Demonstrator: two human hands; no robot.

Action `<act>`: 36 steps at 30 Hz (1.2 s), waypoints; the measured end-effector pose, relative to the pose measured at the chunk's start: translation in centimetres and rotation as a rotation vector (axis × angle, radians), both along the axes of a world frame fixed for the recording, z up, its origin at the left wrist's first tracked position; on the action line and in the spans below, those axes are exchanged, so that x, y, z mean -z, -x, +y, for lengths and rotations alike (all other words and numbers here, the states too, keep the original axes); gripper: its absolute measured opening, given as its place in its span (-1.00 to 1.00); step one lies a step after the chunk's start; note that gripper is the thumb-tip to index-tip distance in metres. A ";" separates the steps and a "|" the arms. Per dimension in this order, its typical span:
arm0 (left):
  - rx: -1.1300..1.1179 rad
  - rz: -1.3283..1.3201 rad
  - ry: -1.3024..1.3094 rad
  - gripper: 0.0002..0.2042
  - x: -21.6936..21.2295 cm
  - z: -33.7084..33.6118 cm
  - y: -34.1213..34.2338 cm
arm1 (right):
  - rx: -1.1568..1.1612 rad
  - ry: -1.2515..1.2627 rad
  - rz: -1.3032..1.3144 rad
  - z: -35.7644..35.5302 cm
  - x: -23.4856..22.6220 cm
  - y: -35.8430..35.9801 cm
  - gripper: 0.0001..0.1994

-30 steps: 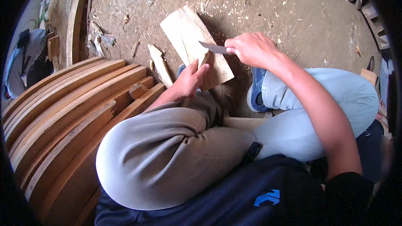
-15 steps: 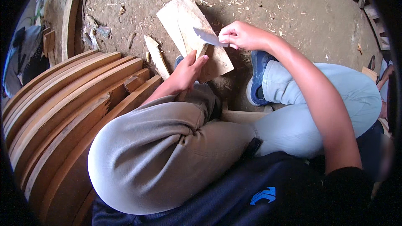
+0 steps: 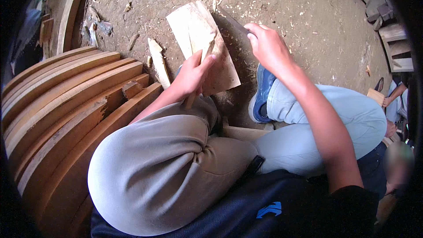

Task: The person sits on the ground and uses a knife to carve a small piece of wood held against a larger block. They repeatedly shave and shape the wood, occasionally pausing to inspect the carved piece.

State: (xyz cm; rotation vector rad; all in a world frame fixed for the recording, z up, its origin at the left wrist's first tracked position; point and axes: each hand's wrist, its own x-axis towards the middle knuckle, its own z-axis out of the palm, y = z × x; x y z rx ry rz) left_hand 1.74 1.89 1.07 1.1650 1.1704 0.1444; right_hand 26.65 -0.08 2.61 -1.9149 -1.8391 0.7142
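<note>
My left hand [image 3: 194, 74] is closed around a narrow piece of wood [image 3: 210, 44], with the thumb laid along it. That piece leans over a pale flat wooden board [image 3: 229, 72], which is tilted in front of my legs. My right hand [image 3: 269, 46] grips a knife [image 3: 234, 23] by its handle, which the fingers hide. The blade points up and left, past the board's right edge, and is apart from the wood. Beside the board's left side, a split offcut [image 3: 157, 59] lies on the ground.
Several curved planks [image 3: 66, 101] are stacked at my left. Shavings dot the dirt floor [image 3: 299, 22]. Wood blocks [image 3: 379, 2] and a slatted wooden frame [image 3: 396, 46] stand at the far right. Below them, another person's hand [image 3: 387, 101] is beside a small wood piece [image 3: 376, 96].
My right hand has moved right and slightly down, taking the knife off the wood to the board's right side. My left hand still grips the wood piece. The whole view has shifted slightly.
</note>
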 end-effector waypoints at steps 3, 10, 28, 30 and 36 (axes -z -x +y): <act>-0.175 -0.099 -0.042 -0.72 -1.3 1.3 -1.7 | 0.007 -0.177 0.060 0.1 2.5 0.7 -0.76; -0.199 -0.182 0.042 -0.58 -2.4 4.5 2.4 | 0.049 -0.055 -0.057 0.5 1.8 0.8 -0.76; 0.014 -0.436 0.426 -0.72 -0.2 1.4 2.0 | 0.389 0.430 0.519 -7.5 -3.0 2.1 -0.73; 0.031 -0.362 0.398 -0.70 -0.9 1.1 1.7 | 0.366 0.458 0.552 -6.9 -3.8 2.3 -0.62; 0.097 -0.181 0.344 -0.56 -1.6 0.0 1.1 | 0.262 0.485 0.509 -7.3 -3.3 2.5 -0.63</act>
